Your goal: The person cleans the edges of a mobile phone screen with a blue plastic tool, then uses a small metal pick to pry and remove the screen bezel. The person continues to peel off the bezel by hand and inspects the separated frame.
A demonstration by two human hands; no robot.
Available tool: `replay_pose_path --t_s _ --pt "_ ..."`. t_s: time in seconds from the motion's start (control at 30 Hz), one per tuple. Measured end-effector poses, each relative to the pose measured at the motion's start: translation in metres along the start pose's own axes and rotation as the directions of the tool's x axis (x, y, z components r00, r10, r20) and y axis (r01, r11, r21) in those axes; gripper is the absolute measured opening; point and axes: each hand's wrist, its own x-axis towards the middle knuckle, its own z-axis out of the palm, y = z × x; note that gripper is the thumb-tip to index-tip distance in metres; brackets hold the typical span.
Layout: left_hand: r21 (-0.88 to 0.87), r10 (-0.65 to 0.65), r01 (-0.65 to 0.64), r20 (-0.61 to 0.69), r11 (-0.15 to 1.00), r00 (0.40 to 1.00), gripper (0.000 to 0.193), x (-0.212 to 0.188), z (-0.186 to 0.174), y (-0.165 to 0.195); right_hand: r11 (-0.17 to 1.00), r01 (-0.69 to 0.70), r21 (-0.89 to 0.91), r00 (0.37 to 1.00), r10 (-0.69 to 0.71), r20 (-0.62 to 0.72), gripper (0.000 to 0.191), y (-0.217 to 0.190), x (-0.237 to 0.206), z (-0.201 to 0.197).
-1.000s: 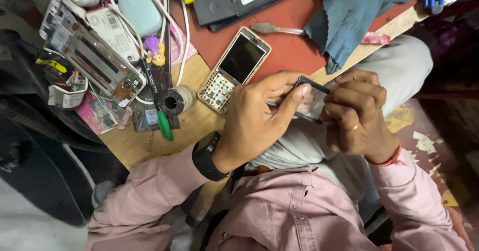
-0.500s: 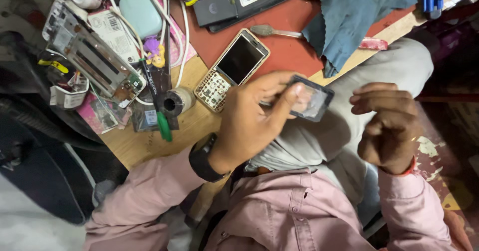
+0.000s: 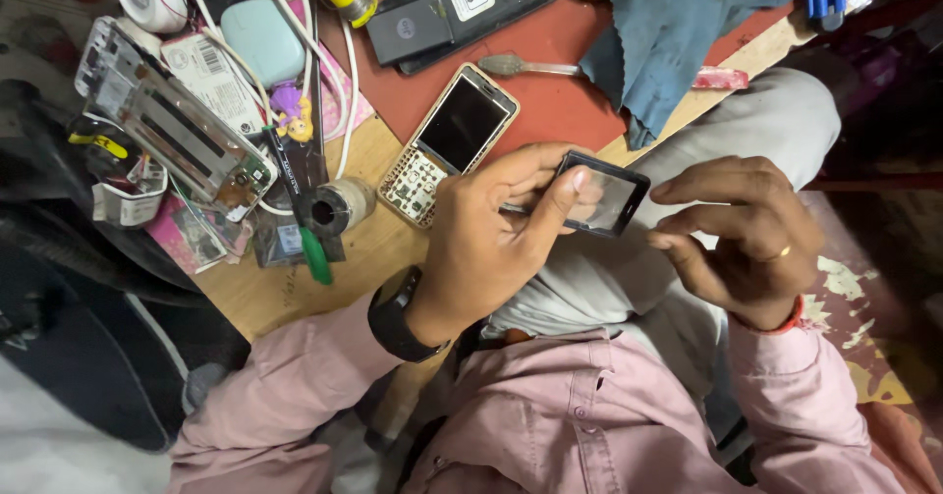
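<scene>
Pinching the small screen panel (image 3: 601, 197) in my left hand (image 3: 491, 248) above my lap, I am keeping my empty right hand (image 3: 742, 239) just beside it, the gold phone (image 3: 447, 145) lying screenless-looking on the counter (image 3: 295, 288).

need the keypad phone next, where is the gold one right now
In the head view the gold keypad phone lies face up on the workbench, half on the red mat, left of centre, just above the left hand and below the black phone.

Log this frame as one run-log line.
left hand: pinching small screen panel | right hand: open, beside panel, apart | gold keypad phone: flat on desk
</scene>
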Motion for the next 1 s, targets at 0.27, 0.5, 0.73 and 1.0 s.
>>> replay_pose_path --t_s 0.27,0.5,0.73,1.0 --pt "0.189 0.104 -0.09 -0.064 0.978 0.993 0.021 -0.004 -0.01 0.009 0.954 -0.133 0.268 0.99 0.141 -0.01 0.02 0.004 -0.028 0.027" --pt "0.335 0.154 -0.108 -0.113 0.936 0.982 0.021 -0.01 -0.016 0.016 0.998 -0.039 0.059 0.971 0.024 0.239 0.022 0.002 -0.032 0.039" --pt "0.351 0.277 -0.231 -0.085 0.907 0.957 0.02 -0.014 -0.017 0.014 0.996 -0.085 0.006 0.992 0.084 0.099 0.025 -0.018 -0.011 0.021" --pt "0.246 0.217 -0.214 0.015 0.945 0.976 0.019 -0.02 -0.016 0.017 0.953 0.164 -0.253 0.986 -0.151 0.071 0.031 -0.03 0.019 0.023"
